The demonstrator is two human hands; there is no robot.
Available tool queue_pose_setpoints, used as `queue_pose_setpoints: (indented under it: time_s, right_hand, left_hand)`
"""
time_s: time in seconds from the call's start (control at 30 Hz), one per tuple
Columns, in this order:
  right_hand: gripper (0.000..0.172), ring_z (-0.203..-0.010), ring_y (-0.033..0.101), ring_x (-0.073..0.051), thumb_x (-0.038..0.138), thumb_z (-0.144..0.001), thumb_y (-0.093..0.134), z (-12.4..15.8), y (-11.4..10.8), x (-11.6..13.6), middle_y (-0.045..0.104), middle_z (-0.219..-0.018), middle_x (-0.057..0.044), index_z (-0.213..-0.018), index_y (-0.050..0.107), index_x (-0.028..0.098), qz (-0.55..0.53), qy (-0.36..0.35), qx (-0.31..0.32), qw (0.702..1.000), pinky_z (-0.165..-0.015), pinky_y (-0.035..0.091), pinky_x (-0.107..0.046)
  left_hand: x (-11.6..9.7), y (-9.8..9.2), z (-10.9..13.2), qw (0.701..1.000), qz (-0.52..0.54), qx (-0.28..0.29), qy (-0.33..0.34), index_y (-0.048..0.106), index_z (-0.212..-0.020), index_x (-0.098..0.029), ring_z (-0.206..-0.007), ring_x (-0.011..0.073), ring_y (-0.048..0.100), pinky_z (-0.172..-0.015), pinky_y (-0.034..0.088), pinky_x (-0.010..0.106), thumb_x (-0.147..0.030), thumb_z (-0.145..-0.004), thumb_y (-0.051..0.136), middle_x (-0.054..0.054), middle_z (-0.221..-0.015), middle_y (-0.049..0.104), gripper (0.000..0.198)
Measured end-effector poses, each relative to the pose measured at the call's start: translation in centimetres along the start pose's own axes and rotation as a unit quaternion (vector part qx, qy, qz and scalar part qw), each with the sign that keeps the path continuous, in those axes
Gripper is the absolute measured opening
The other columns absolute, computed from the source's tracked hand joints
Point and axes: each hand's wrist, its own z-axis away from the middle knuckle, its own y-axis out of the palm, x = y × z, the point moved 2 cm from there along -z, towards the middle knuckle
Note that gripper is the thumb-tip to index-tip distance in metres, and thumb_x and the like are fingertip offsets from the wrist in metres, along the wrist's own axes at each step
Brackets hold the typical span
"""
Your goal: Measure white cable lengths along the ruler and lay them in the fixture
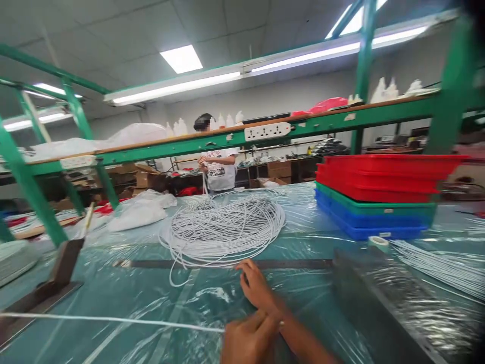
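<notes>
My left hand (248,339) is closed in a pinch at the bottom centre. It grips a white cable (144,322) that runs in from the left edge; a small pale tip shows at the hand's right side. Just beyond it, and partly behind it, my right hand (256,287) reaches in from the lower right. Its fingers are bent with a gap by the thumb, and no held thing shows. The fingertips lie by a long dark flat strip (295,264) and the near edge of a big loose coil of white cable (227,227).
A dark lever-handled tool (62,268) stands at left. Stacked red, green and blue trays (379,177), a tape roll (379,242), a cable bundle (443,268) and a dark grey block (382,308) are at right. A green shelf (182,146) crosses above; a person (220,167) stands beyond.
</notes>
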Motion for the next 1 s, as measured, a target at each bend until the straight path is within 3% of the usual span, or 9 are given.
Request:
queue_pose_setpoints:
  time_s: [0.07,0.13,0.2,0.3,0.47,0.6,0.73,1.0]
  right_hand:
    - [0.036,-0.099,0.058,-0.017,0.004,-0.08,0.043,-0.2,0.1,-0.3,0.057,-0.108,-0.005,-0.106,0.06,0.022,0.007,0.0,-0.002,1.0,-0.091,0.047,-0.03]
    - [0.037,-0.099,0.058,-0.016,0.003,-0.079,0.044,-0.3,0.2,-0.5,0.056,-0.108,-0.004,-0.107,0.06,0.023,0.012,0.001,-0.002,1.0,-0.09,0.046,-0.028]
    - [0.037,-0.101,0.057,-0.016,0.003,-0.079,0.044,-0.2,0.3,-0.6,0.055,-0.109,-0.004,-0.108,0.059,0.023,0.01,0.006,-0.001,1.0,-0.091,0.045,-0.028]
    - [0.038,-0.101,0.057,-0.017,0.003,-0.08,0.045,-0.1,0.3,-0.7,0.054,-0.111,-0.004,-0.109,0.057,0.024,0.009,0.015,0.007,1.0,-0.091,0.045,-0.029]
    - [0.04,-0.097,0.058,-0.017,0.004,-0.08,0.047,-0.1,0.3,-0.7,0.054,-0.112,-0.003,-0.111,0.056,0.026,0.029,0.024,0.019,0.999,-0.087,0.046,-0.027]
    - [0.037,-0.093,0.058,-0.016,0.005,-0.081,0.048,-0.1,0.1,-0.4,0.054,-0.113,-0.004,-0.111,0.056,0.025,0.033,0.028,0.033,0.999,-0.084,0.046,-0.027]
    - [0.036,-0.086,0.058,-0.015,0.008,-0.083,0.048,0.0,-0.1,-0.3,0.053,-0.113,-0.004,-0.113,0.056,0.025,0.041,0.027,0.038,0.998,-0.079,0.047,-0.026]
    - [0.035,-0.09,0.06,-0.015,0.011,-0.081,0.05,0.0,-0.1,-0.2,0.053,-0.113,-0.003,-0.112,0.056,0.026,0.048,0.035,0.038,0.998,-0.082,0.05,-0.026]
  left_hand:
    - [-1.9,3.0,-4.4,0.993,0.011,0.109,-0.039,0.067,-0.098,-0.026,-0.075,0.0166,0.063,-0.066,0.049,0.02,-0.013,-0.09,0.061,0.0,-0.089,0.061,0.017]
    - [-4.1,4.6,-8.3,0.985,0.003,0.16,-0.063,0.069,-0.096,-0.03,-0.082,0.0214,0.062,-0.074,0.051,0.028,-0.026,-0.092,0.064,0.0,-0.103,0.061,0.008]
    - [-6.4,5.2,-11.5,0.983,0.021,0.178,-0.049,0.068,-0.1,-0.028,-0.086,0.0242,0.061,-0.079,0.052,0.036,-0.033,-0.096,0.058,0.002,-0.117,0.057,0.012]
    - [-9.3,5.2,-14.2,0.97,0.057,0.238,-0.02,0.064,-0.106,-0.022,-0.085,0.0259,0.059,-0.077,0.053,0.041,-0.028,-0.097,0.052,0.005,-0.123,0.053,0.016]
    - [-10.1,5.4,-14.8,0.948,0.052,0.314,-0.02,0.058,-0.119,-0.017,-0.097,0.0297,0.058,-0.084,0.052,0.045,-0.02,-0.095,0.052,0.008,-0.14,0.039,0.024]
    - [-9.8,6.0,-14.3,0.953,0.059,0.296,-0.023,0.058,-0.116,-0.018,-0.099,0.0291,0.057,-0.087,0.051,0.046,-0.021,-0.096,0.05,0.006,-0.146,0.03,0.022]
    - [-10.2,6.3,-14.1,0.946,0.036,0.32,-0.029,0.053,-0.122,-0.017,-0.096,0.0285,0.058,-0.084,0.051,0.044,-0.013,-0.091,0.054,0.01,-0.149,0.023,0.032]
    - [-9.9,6.8,-14.1,0.958,0.028,0.286,-0.021,0.049,-0.132,-0.021,-0.099,0.0267,0.058,-0.087,0.049,0.04,-0.008,-0.091,0.048,0.01,-0.145,0.03,0.043]
